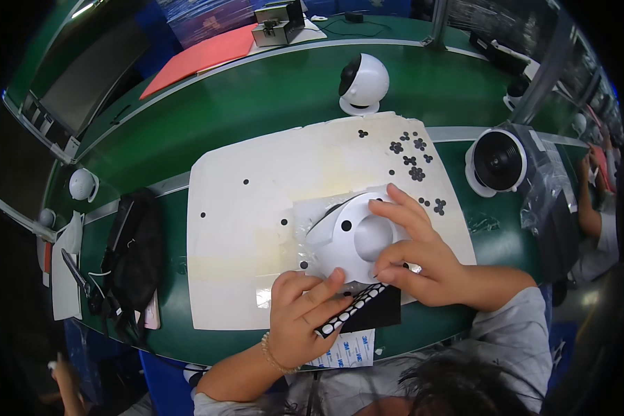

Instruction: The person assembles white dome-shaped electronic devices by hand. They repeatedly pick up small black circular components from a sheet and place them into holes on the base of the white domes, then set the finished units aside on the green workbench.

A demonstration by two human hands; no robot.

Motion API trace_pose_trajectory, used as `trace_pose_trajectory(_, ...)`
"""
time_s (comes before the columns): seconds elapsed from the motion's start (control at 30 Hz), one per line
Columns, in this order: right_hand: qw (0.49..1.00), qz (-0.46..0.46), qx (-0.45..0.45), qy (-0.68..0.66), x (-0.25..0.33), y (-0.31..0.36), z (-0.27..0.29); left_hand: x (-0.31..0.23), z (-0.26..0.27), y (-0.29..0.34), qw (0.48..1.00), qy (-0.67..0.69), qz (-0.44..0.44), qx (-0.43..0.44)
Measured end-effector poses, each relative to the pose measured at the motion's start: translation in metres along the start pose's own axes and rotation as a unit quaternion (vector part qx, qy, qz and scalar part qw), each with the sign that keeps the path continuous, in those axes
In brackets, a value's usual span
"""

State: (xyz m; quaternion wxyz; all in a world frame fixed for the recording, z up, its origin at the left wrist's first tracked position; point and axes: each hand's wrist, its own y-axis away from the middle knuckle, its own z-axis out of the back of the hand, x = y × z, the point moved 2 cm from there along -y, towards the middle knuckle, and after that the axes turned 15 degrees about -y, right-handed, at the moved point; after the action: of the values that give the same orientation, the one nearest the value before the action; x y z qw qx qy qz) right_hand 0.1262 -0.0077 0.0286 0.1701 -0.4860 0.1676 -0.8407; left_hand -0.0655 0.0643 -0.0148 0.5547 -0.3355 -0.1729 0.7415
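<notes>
A white rounded plastic fan base (pixel 334 244) with a ring-shaped hollow lies tilted on a clear plastic bag (pixel 305 211) in front of me. One black round pad (pixel 347 226) sits on its upper face. My left hand (pixel 299 308) has its fingers curled at a black sticker sheet (pixel 353 309) with white circles, and its forefinger touches the base's near edge. My right hand (pixel 423 260) pinches thumb and forefinger together by the base's near right edge; what is between them is too small to tell. Its other fingers reach over the base.
Black round pads (pixel 416 173) lie scattered on the cream board (pixel 236 277). A white-and-black round fan (pixel 364 83) stands behind it, another fan (pixel 496 161) at the right. A black bag (pixel 135 249) lies at the left. Printed backing paper (pixel 347 350) is nearest me. A person (pixel 596 222) works at far right.
</notes>
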Motion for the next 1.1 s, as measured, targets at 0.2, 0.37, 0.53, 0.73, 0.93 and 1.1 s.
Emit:
trace_pose_trajectory(0.2,1.0,-0.003,0.004,-0.011,-0.002,0.0,0.0,-0.001,-0.002,0.001,1.0,-0.007,0.009,-0.004)
trace_pose_trajectory(0.37,1.0,-0.004,0.0,-0.027,-0.003,0.0,0.0,-0.003,-0.002,0.0,1.0,-0.013,0.017,0.002)
trace_pose_trajectory(0.53,1.0,-0.003,0.0,-0.02,-0.004,0.0,0.001,-0.004,-0.004,0.0,1.0,-0.018,0.022,0.001)
trace_pose_trajectory(0.73,0.993,0.091,-0.022,0.065,-0.014,0.008,-0.001,-0.005,-0.004,-0.001,0.999,-0.024,0.025,0.001)
trace_pose_trajectory(0.93,0.937,0.172,-0.034,0.304,-0.024,0.024,0.004,-0.004,-0.005,0.001,0.999,-0.02,0.034,0.005)
trace_pose_trajectory(1.1,0.94,0.026,-0.273,0.202,-0.088,-0.032,0.067,-0.004,-0.006,0.001,0.999,-0.025,0.048,0.001)
